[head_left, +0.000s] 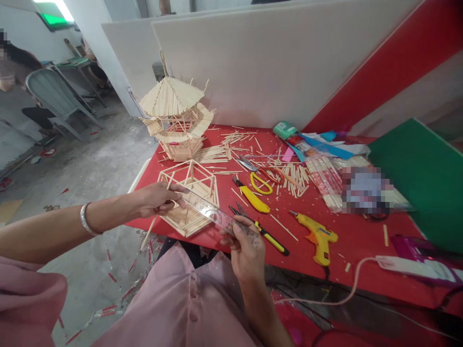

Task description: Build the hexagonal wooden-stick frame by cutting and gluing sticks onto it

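Note:
My left hand [157,198] is closed on a thin bamboo stick [149,232] and on the far end of a clear plastic ruler [213,212]. My right hand [246,243] pinches the ruler's near end. The ruler lies slanted over a hexagonal stick roof frame [191,195] on the red table [347,236]. A two-tier stick pagoda model [175,118] stands behind it near the table's left corner.
Yellow-handled pliers [253,197], scissors [258,178], a thin yellow tool [269,236] and a yellow glue gun [318,236] lie right of the frame. Loose sticks [292,176] and stick packets [325,180] are scattered behind. A green board [423,178] leans at right; a power strip [415,267] sits near the edge.

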`<state>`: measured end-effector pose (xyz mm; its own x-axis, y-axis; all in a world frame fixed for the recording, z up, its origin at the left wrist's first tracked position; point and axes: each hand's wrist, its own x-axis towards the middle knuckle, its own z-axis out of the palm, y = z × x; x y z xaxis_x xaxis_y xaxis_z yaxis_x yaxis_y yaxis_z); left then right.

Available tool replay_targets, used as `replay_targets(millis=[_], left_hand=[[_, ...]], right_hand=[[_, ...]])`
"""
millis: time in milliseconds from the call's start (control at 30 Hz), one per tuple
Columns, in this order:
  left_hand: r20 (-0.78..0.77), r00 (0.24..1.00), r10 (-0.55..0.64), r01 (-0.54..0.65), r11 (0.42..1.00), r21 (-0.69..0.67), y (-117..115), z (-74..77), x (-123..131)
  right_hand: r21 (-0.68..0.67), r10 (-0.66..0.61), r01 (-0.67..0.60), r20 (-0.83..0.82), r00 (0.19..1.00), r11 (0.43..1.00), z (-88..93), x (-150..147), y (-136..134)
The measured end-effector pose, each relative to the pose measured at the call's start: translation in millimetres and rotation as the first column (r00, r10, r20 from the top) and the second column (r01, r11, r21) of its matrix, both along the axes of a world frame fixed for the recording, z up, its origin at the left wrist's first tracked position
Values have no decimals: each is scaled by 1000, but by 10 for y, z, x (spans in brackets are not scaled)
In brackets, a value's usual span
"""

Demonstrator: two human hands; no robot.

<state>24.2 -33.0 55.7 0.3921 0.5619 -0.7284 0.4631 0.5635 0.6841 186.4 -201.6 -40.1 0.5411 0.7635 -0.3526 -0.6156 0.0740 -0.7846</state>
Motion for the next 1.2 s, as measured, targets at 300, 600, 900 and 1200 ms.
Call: replay_targets(millis=[300, 600, 900, 1200], left_hand=[[-22, 1000, 5, -5, 1000, 2, -8, 28, 25], [6, 1000, 3, -3, 1000, 0, 5, -7, -6], [4, 1000, -7, 7, 1000, 3, -32, 13, -16], [61, 984, -170, 150, 957, 249, -58, 306, -17]], right_hand=[[-2, -5, 5, -3, 1000, 1000, -3, 3, -4], [11, -5, 5, 2, 1000, 1000, 19, 0, -4], [10, -6, 6, -3, 1000, 1000, 42, -8, -17], [115, 368, -392, 189, 911, 913, 155, 400, -284]])
